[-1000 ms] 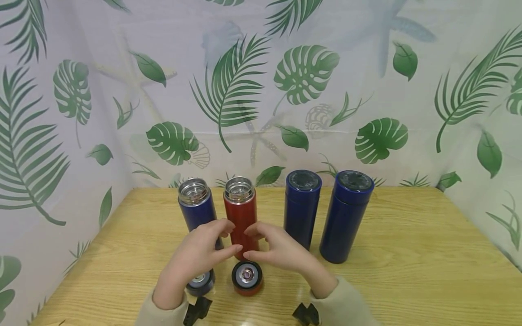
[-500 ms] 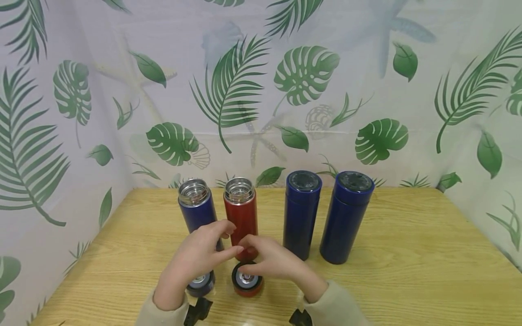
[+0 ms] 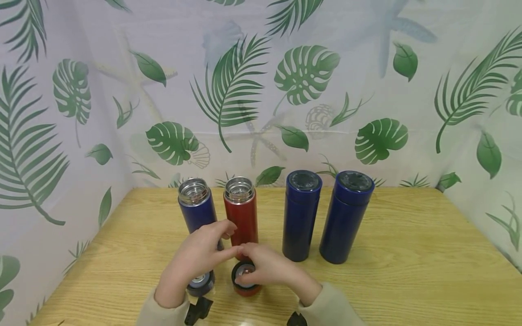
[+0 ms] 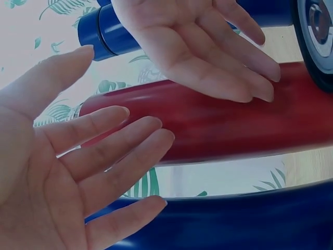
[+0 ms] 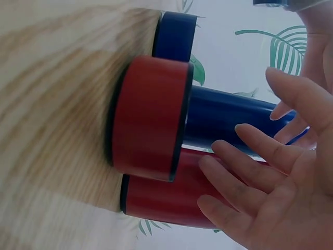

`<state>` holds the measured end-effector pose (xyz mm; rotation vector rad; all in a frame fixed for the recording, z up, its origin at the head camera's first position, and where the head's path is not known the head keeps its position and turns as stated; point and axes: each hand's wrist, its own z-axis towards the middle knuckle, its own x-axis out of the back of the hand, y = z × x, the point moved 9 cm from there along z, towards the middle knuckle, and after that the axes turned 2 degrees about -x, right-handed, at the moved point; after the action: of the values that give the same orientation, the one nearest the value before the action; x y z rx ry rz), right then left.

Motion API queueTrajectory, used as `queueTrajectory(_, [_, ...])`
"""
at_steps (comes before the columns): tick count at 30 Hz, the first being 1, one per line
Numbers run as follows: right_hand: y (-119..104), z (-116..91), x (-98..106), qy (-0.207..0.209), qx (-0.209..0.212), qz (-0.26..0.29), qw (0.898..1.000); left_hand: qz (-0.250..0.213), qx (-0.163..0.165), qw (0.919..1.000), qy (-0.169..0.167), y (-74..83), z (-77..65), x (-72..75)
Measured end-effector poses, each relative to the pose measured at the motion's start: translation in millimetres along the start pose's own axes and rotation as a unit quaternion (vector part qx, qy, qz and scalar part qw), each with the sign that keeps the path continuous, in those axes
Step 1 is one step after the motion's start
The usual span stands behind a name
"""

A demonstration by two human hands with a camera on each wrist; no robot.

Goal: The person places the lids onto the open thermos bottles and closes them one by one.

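In the head view my left hand hovers with loosely bent fingers and nothing in it, in front of the lidless blue thermos and overlapping the lidless red thermos. My right hand hangs over the red lid, which lies inner side up before the red thermos. In the right wrist view the fingers of this hand are spread apart, just beyond the red lid. The left wrist view shows both hands empty in front of the red thermos.
A blue lid lies inner side up on the wooden table, partly behind the left forearm. To the right stand two capped blue thermoses, the nearer one and the outer one. A leaf-print cloth hangs behind.
My right hand has come down and a little left, from beside the red thermos to over the red lid. The left hand has stayed nearly still.
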<state>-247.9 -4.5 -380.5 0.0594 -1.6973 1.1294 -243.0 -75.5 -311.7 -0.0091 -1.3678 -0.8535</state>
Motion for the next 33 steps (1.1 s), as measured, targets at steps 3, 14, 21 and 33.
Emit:
queueTrajectory(3, [-1,0,-2,-0.004,0.002,-0.013,1.0,-0.001,-0.013,0.9999,-0.004,0.8,0.6,-1.9])
queueTrajectory(14, [-4,1,-12,-0.015,0.029,-0.099,0.995,-0.019,-0.011,0.9976,-0.065,-4.5,1.8,-16.2])
queueTrajectory(21, [-1,0,-19,-0.048,0.02,-0.115,0.992,-0.033,-0.01,0.9947,-0.097,-6.5,0.3,-23.7])
queueTrajectory(33, [-1,-1,-25,-0.054,0.008,-0.193,0.98,-0.037,-0.016,0.9896,-0.138,-6.8,-2.6,-33.4])
